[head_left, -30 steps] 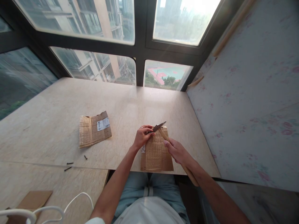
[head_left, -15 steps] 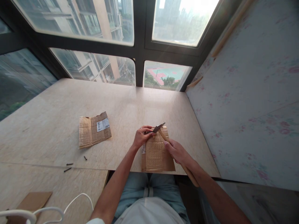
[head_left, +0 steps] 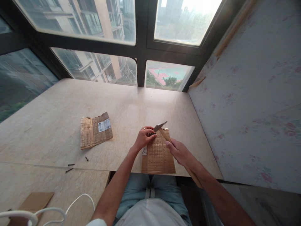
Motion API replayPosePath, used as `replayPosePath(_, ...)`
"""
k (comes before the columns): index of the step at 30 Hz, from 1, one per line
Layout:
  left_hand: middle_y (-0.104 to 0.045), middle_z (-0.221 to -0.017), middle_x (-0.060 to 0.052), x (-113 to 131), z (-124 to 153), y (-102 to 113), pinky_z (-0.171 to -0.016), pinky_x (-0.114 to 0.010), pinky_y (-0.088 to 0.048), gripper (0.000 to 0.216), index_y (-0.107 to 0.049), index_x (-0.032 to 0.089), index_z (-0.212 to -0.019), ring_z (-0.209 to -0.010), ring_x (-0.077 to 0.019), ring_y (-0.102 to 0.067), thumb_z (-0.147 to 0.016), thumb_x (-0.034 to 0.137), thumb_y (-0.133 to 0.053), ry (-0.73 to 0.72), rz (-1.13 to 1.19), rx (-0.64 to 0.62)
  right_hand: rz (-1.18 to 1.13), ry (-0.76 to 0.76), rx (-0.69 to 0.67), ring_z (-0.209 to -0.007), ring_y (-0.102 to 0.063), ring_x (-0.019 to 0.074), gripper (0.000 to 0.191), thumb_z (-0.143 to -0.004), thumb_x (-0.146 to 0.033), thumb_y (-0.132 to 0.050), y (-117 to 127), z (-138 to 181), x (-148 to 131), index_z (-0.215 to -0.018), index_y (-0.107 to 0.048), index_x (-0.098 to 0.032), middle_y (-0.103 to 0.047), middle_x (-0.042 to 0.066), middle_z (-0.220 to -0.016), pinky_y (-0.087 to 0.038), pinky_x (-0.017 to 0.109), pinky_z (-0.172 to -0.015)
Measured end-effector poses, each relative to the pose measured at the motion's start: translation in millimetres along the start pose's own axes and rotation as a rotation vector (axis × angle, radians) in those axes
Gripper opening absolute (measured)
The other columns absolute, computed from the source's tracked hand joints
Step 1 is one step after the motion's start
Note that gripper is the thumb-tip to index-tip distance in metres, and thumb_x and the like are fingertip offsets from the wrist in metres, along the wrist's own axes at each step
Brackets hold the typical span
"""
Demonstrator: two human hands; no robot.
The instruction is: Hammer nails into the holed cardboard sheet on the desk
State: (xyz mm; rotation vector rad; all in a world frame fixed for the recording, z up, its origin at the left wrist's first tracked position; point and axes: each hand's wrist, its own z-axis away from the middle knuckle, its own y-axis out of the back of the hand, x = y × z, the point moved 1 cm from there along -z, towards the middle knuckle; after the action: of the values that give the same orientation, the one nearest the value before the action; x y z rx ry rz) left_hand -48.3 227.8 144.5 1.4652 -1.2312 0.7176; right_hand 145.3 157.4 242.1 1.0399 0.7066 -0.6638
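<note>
My right hand (head_left: 180,152) is wrapped around the wooden handle of a hammer (head_left: 166,135). The hammer's metal head is tilted just above the fingertips of my left hand (head_left: 144,138). Those fingers are pinched on a small dark screw (head_left: 152,134), mostly covered by the fingers and the hammer head. Under both hands a piece of brown corrugated cardboard (head_left: 160,157) lies flat at the table's near edge, with a white label at its left side.
A second cardboard piece (head_left: 97,131) with a label lies to the left. Loose black screws (head_left: 71,164) are scattered below it. A white cable (head_left: 80,196) and a plain brown piece (head_left: 35,201) are at lower left. Windows and a papered wall (head_left: 246,119) border the table (head_left: 131,103).
The hammer head has lifted slightly away from my left fingers. My left hand stays at the same spot on the cardboard. The view has shifted a little.
</note>
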Motion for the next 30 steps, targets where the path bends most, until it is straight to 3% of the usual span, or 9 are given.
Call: replayPosePath(30, -0.069, -0.104, -0.010, -7.8, 5.3, -5.4, -0.093, -0.041, -0.052, 0.013, -0.076, 0.021, -0.081, -0.102, -0.0228, -0.064, -0.073, 0.031, -0.077, 0.053, 0.088, 0.056, 0.124, 0.063, 0.009, -0.066, -0.056, 0.0167, 0.033, -0.095, -0.045, -0.037, 2.2, -2.0, 9.8, -0.079, -0.054, -0.022, -0.056, -0.001, -0.066, -0.037, 0.026, -0.056)
